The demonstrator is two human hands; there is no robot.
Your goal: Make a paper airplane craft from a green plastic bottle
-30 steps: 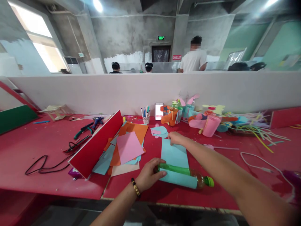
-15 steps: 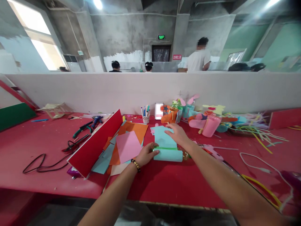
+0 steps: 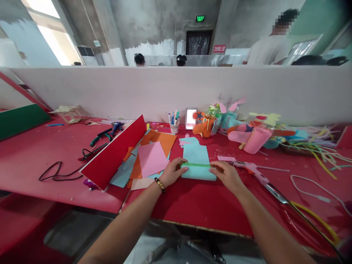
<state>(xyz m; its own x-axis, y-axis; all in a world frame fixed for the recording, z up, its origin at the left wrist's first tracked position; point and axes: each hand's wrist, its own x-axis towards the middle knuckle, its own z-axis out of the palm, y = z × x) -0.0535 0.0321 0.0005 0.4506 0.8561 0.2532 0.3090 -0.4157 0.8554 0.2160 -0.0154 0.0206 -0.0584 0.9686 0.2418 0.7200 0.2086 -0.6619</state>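
A green plastic bottle (image 3: 197,164) lies on its side on the red table, partly wrapped in light blue paper (image 3: 198,173). Part of the same blue colour, a flat sheet (image 3: 195,152), stretches away behind the bottle; whether it joins the wrap I cannot tell. My left hand (image 3: 173,172) grips the bottle's left end, thumb on the paper in front and fingers behind. At the other end my right hand (image 3: 227,176) holds the bottle the same way, hiding its neck. Just right of that hand lies a pink glue gun (image 3: 251,169).
Coloured paper sheets (image 3: 152,157) lie to the left beside a leaning red board (image 3: 115,157). A pen cup (image 3: 174,128), decorated bottles (image 3: 211,124) and a pink bottle (image 3: 257,139) stand behind. Pliers (image 3: 101,135) and a black cable (image 3: 53,176) are farther left; a white cable (image 3: 310,190) lies right.
My right hand has come down from the flat blue sheet to the bottle's right end and now grips it. My left hand stays on the left end. The view has tilted downward.
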